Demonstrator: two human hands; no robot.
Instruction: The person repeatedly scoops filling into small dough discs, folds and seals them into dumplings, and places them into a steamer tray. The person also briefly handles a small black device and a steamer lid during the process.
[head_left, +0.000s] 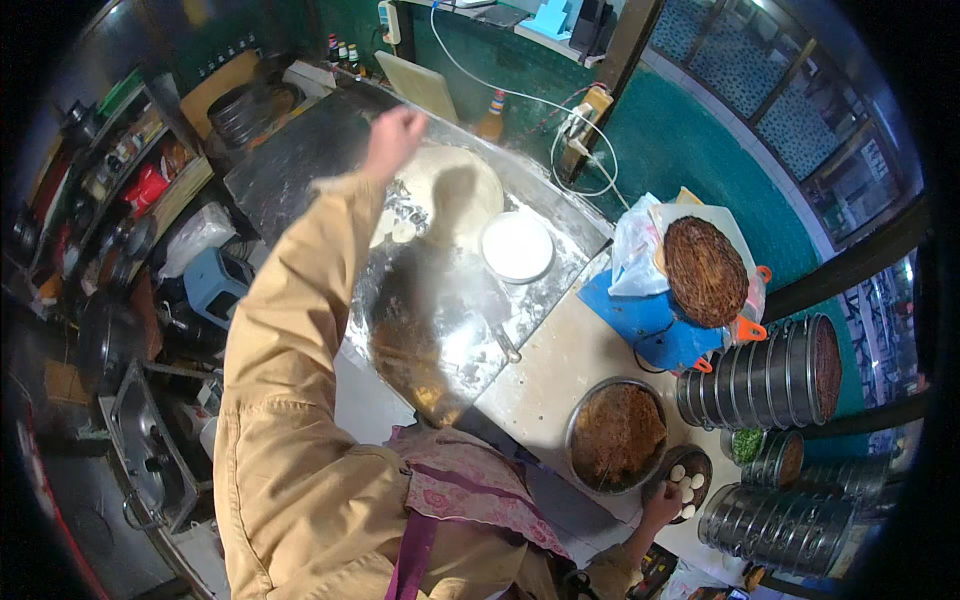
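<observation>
My left hand (397, 139), blurred and with its fingers curled, is raised over the floured metal worktop; whether it holds anything is unclear. Below it lies a large sheet of dough (472, 176), with small dough pieces (403, 230) at its near edge. A white round dish (517, 246) bears white flour. Close to the worktop's near corner rests a scraper with a metal handle (506, 343). At the lower right, my right hand (663, 504) touches small round buns (686, 493) in a dark round steamer (697, 457). A steel bowl of brown filling (619, 435) stands beside it.
Stacked steamers (757, 375) line the right side, with more stacks (780, 525) below. A brown woven mat (705, 271) lies on bags by the wall. White cables (517, 94) hang behind the worktop. Shelves and a metal sink (150, 442) are at the left.
</observation>
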